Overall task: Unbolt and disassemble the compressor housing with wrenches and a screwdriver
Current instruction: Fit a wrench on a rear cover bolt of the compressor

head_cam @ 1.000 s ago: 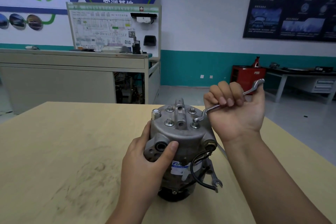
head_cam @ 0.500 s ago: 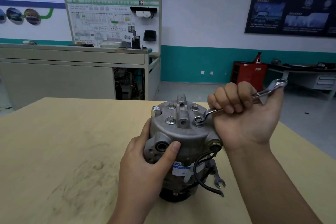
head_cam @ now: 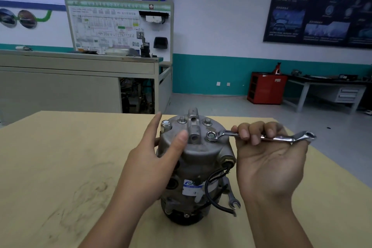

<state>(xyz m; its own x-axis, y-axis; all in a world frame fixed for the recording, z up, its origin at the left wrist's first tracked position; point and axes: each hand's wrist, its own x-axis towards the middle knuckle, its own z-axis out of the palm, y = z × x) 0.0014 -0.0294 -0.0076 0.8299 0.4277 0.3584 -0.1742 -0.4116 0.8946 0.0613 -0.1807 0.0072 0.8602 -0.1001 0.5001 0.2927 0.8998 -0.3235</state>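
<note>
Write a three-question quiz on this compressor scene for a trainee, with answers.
1. True or false: the wrench in the right hand sits on a bolt atop the compressor.
2. What lies on the table by the compressor's base? A) hammer B) second wrench C) pliers
3. Fill in: the thumb of the left hand rests on the compressor's ___.
Key: 1 true; 2 B; 3 top.

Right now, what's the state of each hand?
Left hand: open, thumb and fingers resting on the compressor.
Right hand: closed around the wrench.
</note>
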